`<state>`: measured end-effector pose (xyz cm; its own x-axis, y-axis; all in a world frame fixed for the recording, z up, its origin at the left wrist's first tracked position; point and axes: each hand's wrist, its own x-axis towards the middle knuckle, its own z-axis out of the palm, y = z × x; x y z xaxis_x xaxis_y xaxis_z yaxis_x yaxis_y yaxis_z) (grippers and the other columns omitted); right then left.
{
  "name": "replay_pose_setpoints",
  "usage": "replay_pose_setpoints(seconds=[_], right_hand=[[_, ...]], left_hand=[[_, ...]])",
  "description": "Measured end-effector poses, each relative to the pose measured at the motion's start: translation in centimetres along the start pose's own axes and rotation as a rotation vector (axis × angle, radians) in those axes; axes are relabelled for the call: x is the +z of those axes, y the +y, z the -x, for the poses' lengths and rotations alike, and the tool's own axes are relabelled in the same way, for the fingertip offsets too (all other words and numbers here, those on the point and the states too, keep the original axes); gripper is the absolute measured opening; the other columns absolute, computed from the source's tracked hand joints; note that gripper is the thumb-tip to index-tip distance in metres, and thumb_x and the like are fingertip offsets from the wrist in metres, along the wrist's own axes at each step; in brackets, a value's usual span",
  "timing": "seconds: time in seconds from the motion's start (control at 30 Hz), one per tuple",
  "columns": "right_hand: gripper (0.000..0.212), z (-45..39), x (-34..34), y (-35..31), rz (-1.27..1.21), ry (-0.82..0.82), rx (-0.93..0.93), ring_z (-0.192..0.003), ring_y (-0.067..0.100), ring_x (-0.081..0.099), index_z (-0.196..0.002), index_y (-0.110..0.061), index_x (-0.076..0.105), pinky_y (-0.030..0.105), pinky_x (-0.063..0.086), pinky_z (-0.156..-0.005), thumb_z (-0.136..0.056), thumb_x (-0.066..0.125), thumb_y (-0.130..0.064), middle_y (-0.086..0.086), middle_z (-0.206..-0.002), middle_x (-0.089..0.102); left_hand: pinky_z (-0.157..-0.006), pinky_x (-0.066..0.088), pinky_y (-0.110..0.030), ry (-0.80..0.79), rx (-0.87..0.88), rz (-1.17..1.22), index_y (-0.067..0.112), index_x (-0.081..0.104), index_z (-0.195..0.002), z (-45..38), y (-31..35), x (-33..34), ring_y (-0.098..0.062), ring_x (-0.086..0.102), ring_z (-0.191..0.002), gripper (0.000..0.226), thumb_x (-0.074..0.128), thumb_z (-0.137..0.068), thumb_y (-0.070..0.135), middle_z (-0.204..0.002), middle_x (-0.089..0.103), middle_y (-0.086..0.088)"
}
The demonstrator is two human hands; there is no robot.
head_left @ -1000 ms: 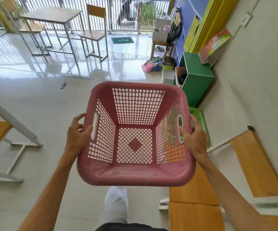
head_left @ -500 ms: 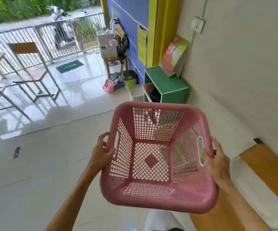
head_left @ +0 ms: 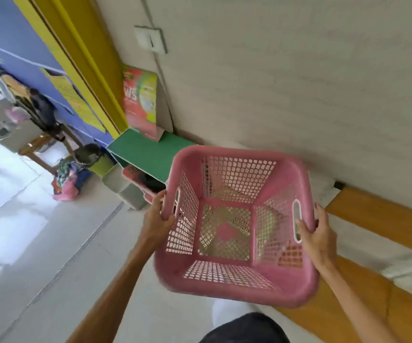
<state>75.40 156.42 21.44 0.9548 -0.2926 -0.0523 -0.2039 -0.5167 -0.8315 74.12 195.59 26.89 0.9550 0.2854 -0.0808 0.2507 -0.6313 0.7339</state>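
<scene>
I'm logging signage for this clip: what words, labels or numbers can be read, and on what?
"WS": on the red-and-green carton leaning against the wall; its smaller print is blurred.
Print on the yellow posters: too blurred to read.
On the pink basket: none.

Light: bright daylight from the left; white glare on floor (head_left: 9, 226).
Blur: motion smear overall; pink basket (head_left: 237, 293) near rim soft.
Edges: wide-angle bending, frame tilted.

You can read only "WS", white letters on the red box (head_left: 139, 102) standing on the green cabinet (head_left: 145, 151); the yellow posters (head_left: 73, 100) are too blurred.
</scene>
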Motion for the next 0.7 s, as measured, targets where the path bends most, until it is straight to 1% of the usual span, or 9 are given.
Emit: replay_pose_setpoints(seconds=[0.07, 0.13, 0.2, 0.23, 0.3, 0.37, 0.47, 0.57, 0.7], right_hand=[[0.064, -0.4, 1.3, -0.1, 0.014, 0.021, 0.050, -0.085, 0.026, 0.071, -0.147, -0.013, 0.036, 0.030, 0.058, -0.068, -0.090, 0.065, -0.019, 0.014, -0.117, 0.069], [0.062, -0.6, 2.4, -0.4, 0.039, 0.060, 0.078, -0.067, 0.018, 0.067, -0.145, -0.012, 0.036, 0.022, 0.053, -0.052, -0.090, 0.065, -0.015, 0.012, -0.105, 0.070], [0.061, -0.8, 3.4, -0.6, 0.027, 0.091, 0.136, -0.060, 0.010, 0.063, -0.145, -0.012, 0.037, 0.016, 0.048, -0.043, -0.090, 0.064, -0.011, 0.008, -0.098, 0.069], [0.061, -0.8, 3.9, -0.6, 0.019, 0.104, 0.166, -0.060, 0.009, 0.063, -0.146, -0.013, 0.036, 0.015, 0.048, -0.042, -0.091, 0.064, -0.011, 0.005, -0.096, 0.068], [0.061, -0.8, 5.0, -0.3, 0.027, 0.131, 0.187, -0.064, 0.011, 0.066, -0.145, -0.016, 0.036, 0.017, 0.051, -0.045, -0.091, 0.063, -0.013, 0.003, -0.099, 0.068], [0.060, -0.8, 6.1, 0.2, 0.043, 0.135, 0.201, -0.073, 0.009, 0.068, -0.145, -0.020, 0.037, 0.020, 0.056, -0.053, -0.091, 0.064, -0.016, 0.000, -0.107, 0.066], [0.063, -1.0, 7.4, 0.4, 0.103, 0.066, 0.284, -0.067, 0.007, 0.069, -0.145, -0.029, 0.034, 0.023, 0.056, -0.048, -0.091, 0.065, -0.020, -0.010, -0.103, 0.064], [0.065, -1.6, 8.9, 0.9, 0.162, 0.016, 0.356, -0.066, 0.009, 0.068, -0.144, -0.025, 0.038, 0.026, 0.057, -0.047, -0.087, 0.070, -0.019, -0.004, -0.103, 0.068], [0.071, -3.1, 11.8, 2.5, 0.208, -0.014, 0.410, -0.073, 0.010, 0.068, -0.145, -0.021, 0.035, 0.021, 0.056, -0.050, -0.085, 0.072, -0.015, -0.002, -0.107, 0.065]], left_hand=[[-0.050, 0.043, -0.012, -0.044, -0.017, -0.022, 0.018, 0.040, -0.144, -3.6, 0.2, 0.6, -0.006, 0.063, -0.069, 0.069, 0.064, -0.081, 0.001, -0.102, 0.065, -0.005], [-0.052, 0.046, -0.015, -0.087, -0.012, -0.024, 0.020, 0.039, -0.143, -6.7, 0.3, 1.4, -0.010, 0.065, -0.071, 0.070, 0.062, -0.080, -0.001, -0.104, 0.067, -0.007], [-0.057, 0.053, -0.022, -0.154, -0.009, -0.018, 0.022, 0.036, -0.145, -9.2, 0.0, 2.3, -0.015, 0.068, -0.078, 0.074, 0.061, -0.079, -0.001, -0.111, 0.065, -0.009], [-0.061, 0.058, -0.029, -0.177, -0.016, -0.016, 0.023, 0.033, -0.146, -10.4, -0.3, 2.7, -0.018, 0.069, -0.081, 0.076, 0.061, -0.079, 0.000, -0.114, 0.065, -0.010], [-0.070, 0.061, -0.048, -0.218, -0.029, -0.025, 0.027, 0.027, -0.148, -12.7, -1.0, 3.4, -0.028, 0.070, -0.088, 0.082, 0.060, -0.075, 0.010, -0.120, 0.064, -0.012], [-0.076, 0.059, -0.057, -0.251, -0.008, -0.063, 0.028, 0.026, -0.149, -14.8, -2.1, 4.5, -0.034, 0.068, -0.093, 0.084, 0.058, -0.072, 0.017, -0.124, 0.063, -0.014], [-0.080, 0.059, -0.055, -0.293, 0.016, -0.116, 0.028, 0.031, -0.148, -17.2, -3.8, 6.3, -0.027, 0.066, -0.094, 0.077, 0.058, -0.079, 0.006, -0.122, 0.062, -0.011], [-0.083, 0.057, -0.053, -0.336, 0.051, -0.144, 0.028, 0.032, -0.146, -19.5, -5.6, 7.7, -0.025, 0.064, -0.095, 0.069, 0.057, -0.085, 0.009, -0.120, 0.063, -0.008], [-0.073, 0.059, -0.051, -0.394, 0.074, -0.162, 0.029, 0.029, -0.148, -22.8, -7.8, 10.1, -0.025, 0.065, -0.088, 0.068, 0.057, -0.088, 0.009, -0.121, 0.059, -0.011]])
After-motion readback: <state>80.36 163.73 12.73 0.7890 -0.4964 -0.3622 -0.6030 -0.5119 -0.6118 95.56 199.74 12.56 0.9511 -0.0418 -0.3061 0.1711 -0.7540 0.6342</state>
